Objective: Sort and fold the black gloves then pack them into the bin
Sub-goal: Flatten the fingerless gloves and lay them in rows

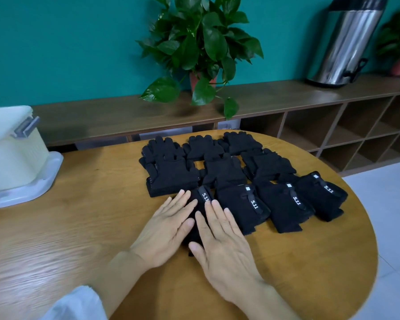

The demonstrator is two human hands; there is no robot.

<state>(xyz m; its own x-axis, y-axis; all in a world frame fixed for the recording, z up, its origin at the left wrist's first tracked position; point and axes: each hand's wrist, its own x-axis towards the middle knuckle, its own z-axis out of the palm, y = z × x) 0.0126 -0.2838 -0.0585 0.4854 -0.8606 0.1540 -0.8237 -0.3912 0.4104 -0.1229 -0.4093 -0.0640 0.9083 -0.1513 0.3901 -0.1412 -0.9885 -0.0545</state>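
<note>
I press both flat hands, left hand (166, 229) and right hand (222, 241), fingers straight, gripping nothing, on the near-left folded glove (200, 204) on the table (79, 227); lifting carelessly could spring it open, nudging its neighbour (243, 209).

"5.11" in white on a black strap, four times, each on a folded glove in the front row, centre to right of frame: leftmost folded glove (200, 211), strap text partly covered by the right hand (219, 239) fingertips; second folded glove (240, 209); third folded glove (284, 206); fourth folded glove (321, 195). Small white tags at the strap tops on the three right ones, nothing legible on them. No other readable text in the frame.
</note>
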